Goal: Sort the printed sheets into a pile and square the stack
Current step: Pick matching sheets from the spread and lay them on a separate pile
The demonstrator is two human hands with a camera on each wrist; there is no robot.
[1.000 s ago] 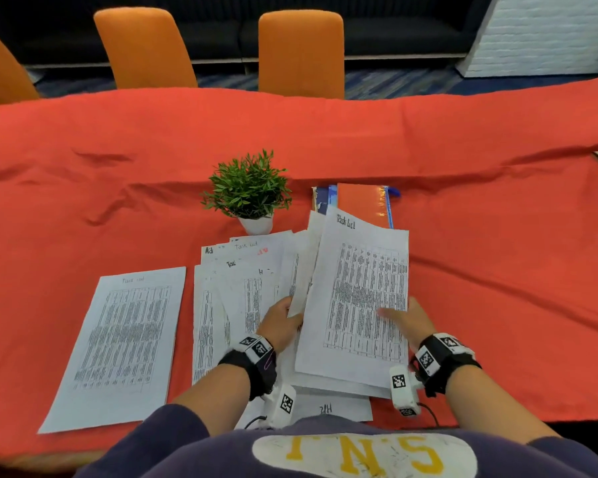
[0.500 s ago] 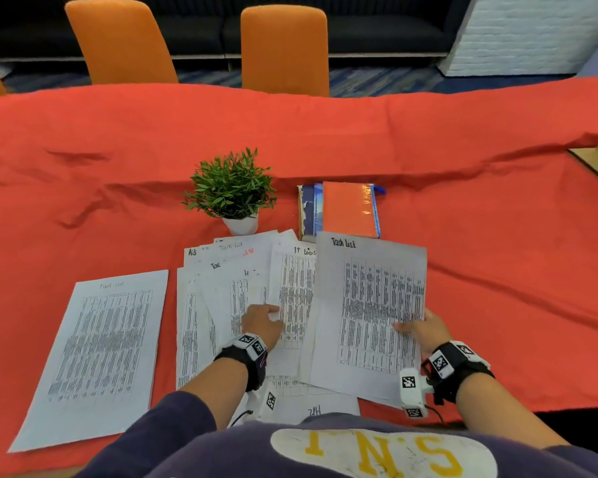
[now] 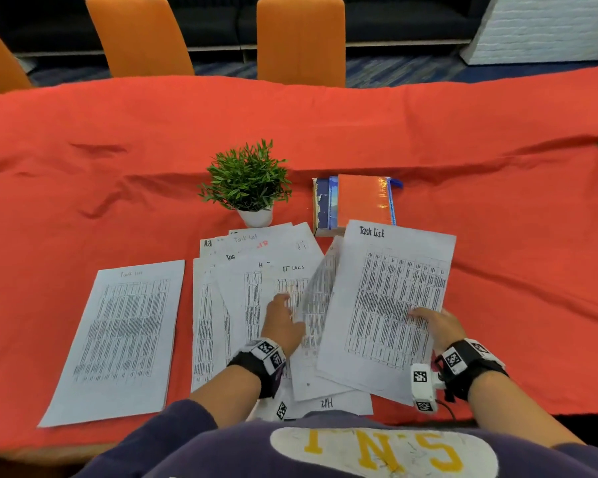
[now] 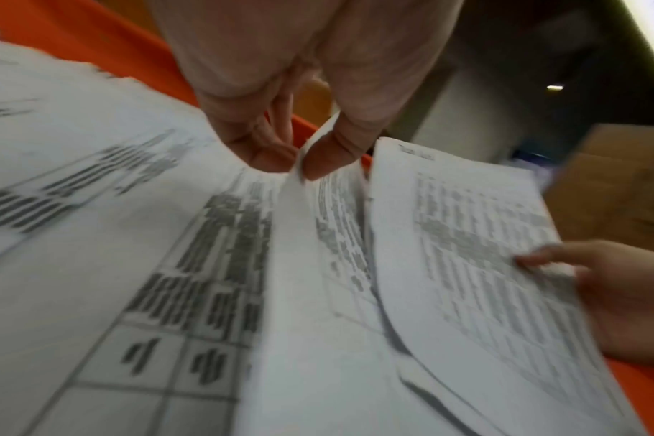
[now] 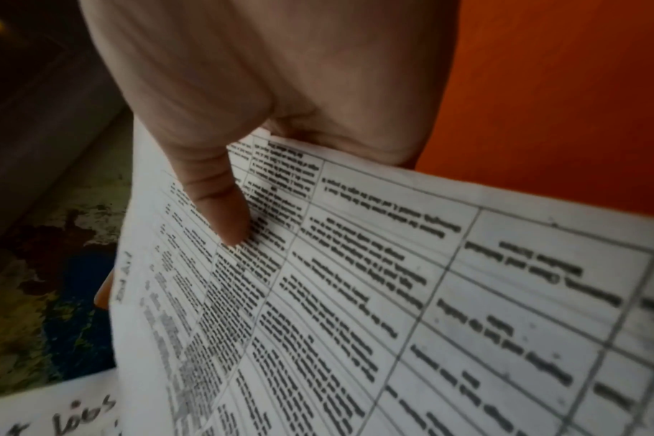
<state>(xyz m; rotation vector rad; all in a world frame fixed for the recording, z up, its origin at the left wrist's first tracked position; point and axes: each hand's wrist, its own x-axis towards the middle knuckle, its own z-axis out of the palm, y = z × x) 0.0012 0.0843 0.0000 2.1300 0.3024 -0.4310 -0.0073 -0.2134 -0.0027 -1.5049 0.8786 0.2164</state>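
Printed table sheets lie fanned in a loose pile (image 3: 242,270) on the red tablecloth in the head view. My right hand (image 3: 425,315) holds a sheet headed "Task List" (image 3: 390,291) by its right edge, thumb (image 5: 232,224) on top and fingers hidden beneath, raised slightly at the pile's right. My left hand (image 3: 285,305) pinches the edge of a curled sheet (image 3: 320,294) between thumb and finger (image 4: 318,159), over the "IT Logs" sheet (image 3: 290,281). One more "Task List" sheet (image 3: 125,339) lies flat alone on the left. An upside-down "HR" sheet (image 3: 328,403) sticks out near my body.
A small potted plant (image 3: 247,181) stands just behind the pile, with stacked books (image 3: 356,201) to its right. The red cloth (image 3: 532,253) is bare on the right and far side. Orange chairs (image 3: 301,39) stand behind the table.
My right hand has carried the "Task List" sheet rightward, off the pile. My left hand has moved forward onto the pile and lifted a sheet's edge.
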